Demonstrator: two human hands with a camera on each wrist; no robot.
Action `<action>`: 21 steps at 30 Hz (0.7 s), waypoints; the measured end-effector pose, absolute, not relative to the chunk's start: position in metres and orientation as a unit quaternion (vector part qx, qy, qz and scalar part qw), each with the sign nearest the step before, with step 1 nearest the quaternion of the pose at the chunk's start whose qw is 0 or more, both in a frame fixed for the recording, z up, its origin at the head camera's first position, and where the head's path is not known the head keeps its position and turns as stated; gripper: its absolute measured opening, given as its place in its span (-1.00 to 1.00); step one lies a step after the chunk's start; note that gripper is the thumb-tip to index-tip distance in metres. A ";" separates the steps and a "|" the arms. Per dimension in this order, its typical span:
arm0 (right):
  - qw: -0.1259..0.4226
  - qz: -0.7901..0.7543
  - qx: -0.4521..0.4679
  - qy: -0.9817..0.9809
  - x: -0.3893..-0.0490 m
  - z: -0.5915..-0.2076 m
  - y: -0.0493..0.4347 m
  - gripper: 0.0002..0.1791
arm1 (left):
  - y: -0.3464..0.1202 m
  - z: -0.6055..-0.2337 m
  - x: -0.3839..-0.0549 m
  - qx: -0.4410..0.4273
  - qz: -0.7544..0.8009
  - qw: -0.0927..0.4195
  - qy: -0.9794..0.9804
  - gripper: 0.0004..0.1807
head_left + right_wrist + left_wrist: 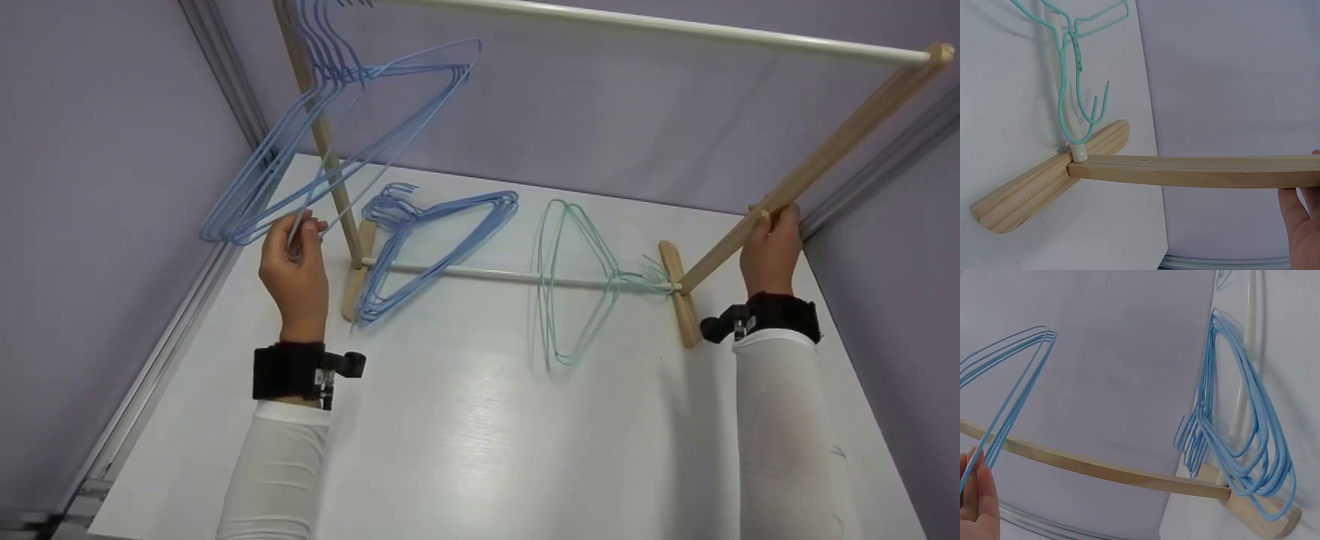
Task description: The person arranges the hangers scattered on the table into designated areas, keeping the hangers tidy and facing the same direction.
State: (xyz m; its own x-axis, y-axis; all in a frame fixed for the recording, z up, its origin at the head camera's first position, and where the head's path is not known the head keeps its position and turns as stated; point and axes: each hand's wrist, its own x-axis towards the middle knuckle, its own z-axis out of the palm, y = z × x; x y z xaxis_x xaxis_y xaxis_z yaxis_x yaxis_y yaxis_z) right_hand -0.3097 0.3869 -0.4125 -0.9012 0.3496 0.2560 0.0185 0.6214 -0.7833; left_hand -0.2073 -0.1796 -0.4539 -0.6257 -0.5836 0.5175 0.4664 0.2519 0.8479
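Observation:
My left hand [294, 262] pinches the wire of a blue hanger at its lower part. That hanger is in a bunch of several blue wire hangers [328, 77] at the rack's left end, their hooks up near the top rail. In the left wrist view, the fingers touch the bunch's wires [1030, 386] in front of the left wooden post [1100, 469]. On the other side, my right hand [772, 253] grips the right wooden post [840, 150], fingers around its back. The right wrist view shows the thumb side partly cut off by the frame edge.
Across the rack's lower bar [495, 275] lie a stack of blue hangers [478, 238] at left and a few green hangers [616, 276] at right. Wooden feet [679, 300] stand on the white table [487, 450]. A white top rail [660, 24] spans above; walls enclose the table.

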 end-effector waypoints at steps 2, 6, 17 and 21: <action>0.196 0.424 -0.102 -0.879 -0.310 -0.411 0.386 -0.52 | -0.181 -0.458 -0.207 0.052 -0.631 0.417 -0.652 -0.75; 0.196 0.427 -0.097 -0.877 -0.311 -0.410 0.387 -0.53 | -0.182 -0.464 -0.208 0.077 -0.645 0.391 -0.652 -0.70; 0.205 0.418 -0.099 -0.879 -0.310 -0.410 0.385 -0.55 | -0.182 -0.477 -0.211 0.105 -0.699 0.358 -0.610 -0.68; 0.206 0.417 -0.097 -0.880 -0.310 -0.410 0.386 -0.55 | -0.182 -0.482 -0.212 0.111 -0.694 0.343 -0.623 -0.67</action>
